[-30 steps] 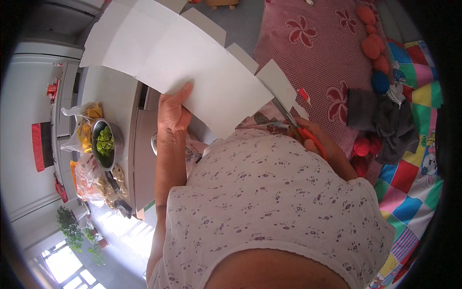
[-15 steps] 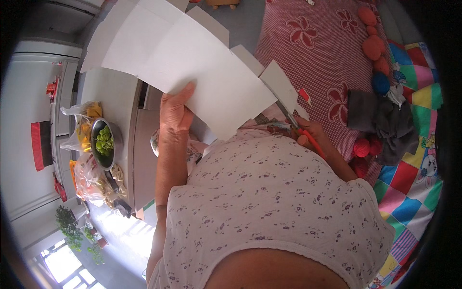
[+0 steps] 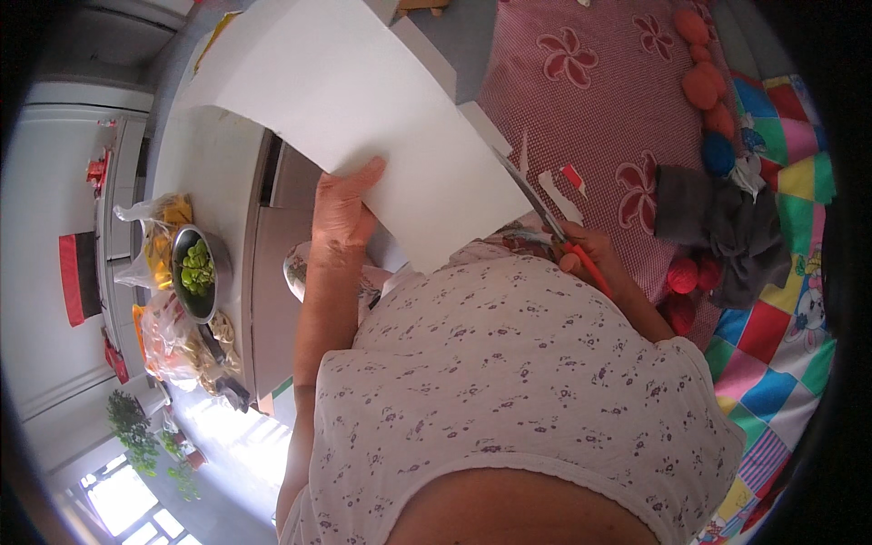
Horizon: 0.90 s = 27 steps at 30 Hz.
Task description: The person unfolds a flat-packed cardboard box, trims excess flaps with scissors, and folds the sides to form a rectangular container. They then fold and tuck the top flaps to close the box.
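A large sheet of white cardboard [image 3: 400, 118] with flaps along its far right edge spreads out in front of me. My left hand [image 3: 347, 202] grips its near left edge, thumb on top and the other fingers hidden underneath. In my right hand [image 3: 589, 250] are scissors [image 3: 589, 263] with red-orange handles. Their blades are apart and lie at the cardboard's right corner, pointing away from me along the edge. A thin strip of the cardboard stands out beside the blades; whether it is still joined I cannot tell.
A red patterned cloth [image 3: 581, 118] covers the surface at right, with a small white-and-red scrap [image 3: 572, 179], red yarn balls [image 3: 683, 277] and dark grey fabric [image 3: 727, 227]. On the left counter [image 3: 209, 154] stand a metal bowl [image 3: 218, 272] of greens and plastic bags [image 3: 168, 336].
The cardboard has shifted slightly right, and my left hand with it. The flap at its right corner, broad before, now shows only as a thin strip. The scissor blades have opened wider along the edge.
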Available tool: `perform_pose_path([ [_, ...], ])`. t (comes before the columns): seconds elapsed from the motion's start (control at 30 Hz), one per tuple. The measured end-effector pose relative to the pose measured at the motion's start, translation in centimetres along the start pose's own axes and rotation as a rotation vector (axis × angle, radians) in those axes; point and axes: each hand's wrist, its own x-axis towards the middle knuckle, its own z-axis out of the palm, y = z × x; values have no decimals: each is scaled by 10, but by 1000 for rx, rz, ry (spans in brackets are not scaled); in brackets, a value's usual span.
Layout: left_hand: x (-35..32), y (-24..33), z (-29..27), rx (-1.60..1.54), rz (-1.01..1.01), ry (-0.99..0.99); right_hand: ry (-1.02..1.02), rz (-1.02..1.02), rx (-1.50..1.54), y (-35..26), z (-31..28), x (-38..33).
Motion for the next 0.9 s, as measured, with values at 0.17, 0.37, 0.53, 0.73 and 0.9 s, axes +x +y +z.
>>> perform_pose_path([
  [0.17, 10, -17, -2, -88, 18, -6, 53, 15, 118, 5, 4, -7],
  [0.37, 12, -29, 1, -330, -14, 70, 492, 450, 877, -8, 15, 17],
  [0.53, -2, -26, 20, -359, -33, 21, 337, -76, 356, 30, 6, 59],
  [0.73, -14, -29, 26, -369, 48, -93, 448, -175, -198, -30, 34, 102],
  [0.9, -26, -12, 23, -421, -72, -340, 314, -42, 227, -40, 19, 110],
])
